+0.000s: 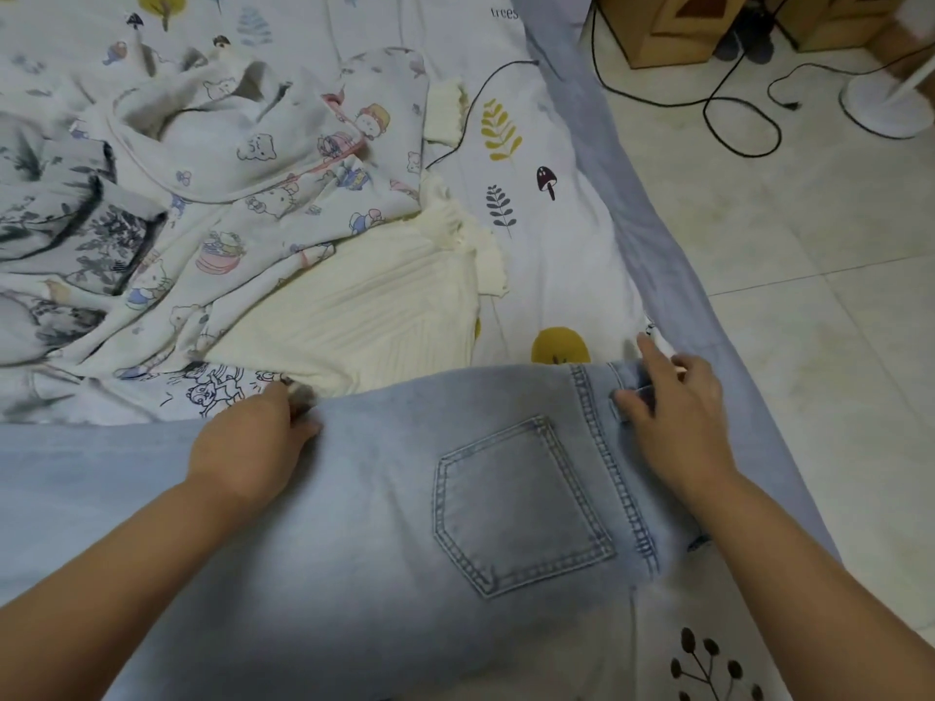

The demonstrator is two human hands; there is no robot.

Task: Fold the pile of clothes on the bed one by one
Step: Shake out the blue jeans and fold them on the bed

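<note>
**Both hands at the far edge of the jeans on the bed**

A pair of light blue jeans (405, 498) lies spread across the near part of the bed (566, 255), its back pocket (521, 503) facing up and a stitched seam running beside it toward the waistband end. Two bare forearms reach out over the denim from the near corners of the view.

The left hand (253, 437) sits at the far edge of the jeans, left of the middle. Its fingers are curled down over that edge and seem to grip the cloth; the fingertips are blurred, so the exact hold cannot be told. The right hand (673, 402) is at the far right corner of the jeans, by the seam. Its thumb presses on the denim near a belt loop while the fingers are bent round the edge, pinching the fabric.

Just beyond the jeans lies a cream ribbed garment (364, 306), partly covered on its left by a white cartoon-print garment (263, 194) that is crumpled in a heap. Further left lies a grey floral-print cloth (66, 220). A black cable (480, 98) runs over the sheet near the far side.

To the right of the bed is a tiled floor (809, 255) with more cables, a white fan base (885, 108) and cardboard boxes (673, 22).
</note>
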